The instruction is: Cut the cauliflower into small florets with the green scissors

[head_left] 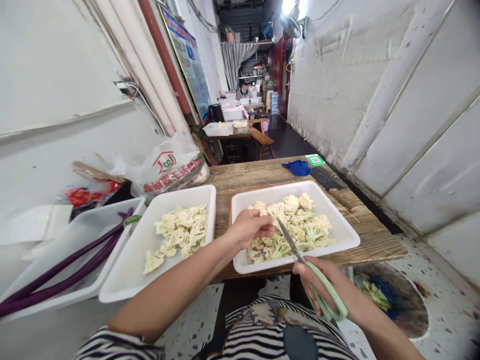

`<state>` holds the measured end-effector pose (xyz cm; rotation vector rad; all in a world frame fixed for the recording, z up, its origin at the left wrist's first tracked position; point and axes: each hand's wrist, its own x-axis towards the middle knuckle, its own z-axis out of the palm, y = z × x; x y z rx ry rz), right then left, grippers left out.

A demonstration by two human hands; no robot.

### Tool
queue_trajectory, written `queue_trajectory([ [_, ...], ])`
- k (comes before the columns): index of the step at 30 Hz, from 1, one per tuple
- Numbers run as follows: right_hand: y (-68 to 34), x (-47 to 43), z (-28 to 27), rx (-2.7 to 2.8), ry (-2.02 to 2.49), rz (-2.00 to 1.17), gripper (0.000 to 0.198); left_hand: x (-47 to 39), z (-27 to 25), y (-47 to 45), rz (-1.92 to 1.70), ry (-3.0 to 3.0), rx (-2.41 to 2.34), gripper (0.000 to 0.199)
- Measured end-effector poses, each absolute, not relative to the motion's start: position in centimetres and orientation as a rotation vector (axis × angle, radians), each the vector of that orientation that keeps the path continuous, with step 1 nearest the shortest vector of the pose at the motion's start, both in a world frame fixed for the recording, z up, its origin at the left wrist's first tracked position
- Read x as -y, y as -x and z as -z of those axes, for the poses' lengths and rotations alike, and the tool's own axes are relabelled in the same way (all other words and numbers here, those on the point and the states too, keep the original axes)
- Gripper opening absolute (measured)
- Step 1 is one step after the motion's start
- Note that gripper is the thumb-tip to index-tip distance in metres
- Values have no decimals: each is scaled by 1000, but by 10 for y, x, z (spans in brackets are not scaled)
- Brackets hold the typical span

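My left hand (252,230) is closed in a pinch over the right white tray (339,240), with a piece of cauliflower (276,212) at its fingertips; its outline blends into the florets behind. In my right hand (332,280) is a pair of scissors (322,285) with pale green handles. Its blades point up and away, and the tips are close to the left fingertips. Cut cauliflower florets (313,232) fill much of this tray. To the left, a second white tray (125,272) holds more florets (183,225), heaped toward its far end.
Long purple eggplants (75,260) lie in a white tub (93,282) at far left. Behind it stands a plastic bag (168,165). A cleaver (333,185) and blue cloth (297,167) lie at the wooden table's (240,172) far right. A bin (405,305) stands below right. Another person (244,91) sits far back.
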<state>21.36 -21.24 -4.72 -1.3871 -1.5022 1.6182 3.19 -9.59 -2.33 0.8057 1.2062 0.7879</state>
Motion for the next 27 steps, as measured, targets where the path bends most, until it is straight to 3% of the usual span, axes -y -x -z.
queue_trajectory([
  [7, -220, 214, 45, 1643, 1303, -1638, 53, 94, 23, -31, -674, -933, -1249, 19],
  [15, -228, 216, 39, 1649, 1400, -1613, 44, 88, 31, -34, -685, -908, -1241, 16],
  [27, -228, 212, 34, 1613, 1337, -1682, 48, 90, 37, -32, -691, -1011, -1190, 18],
])
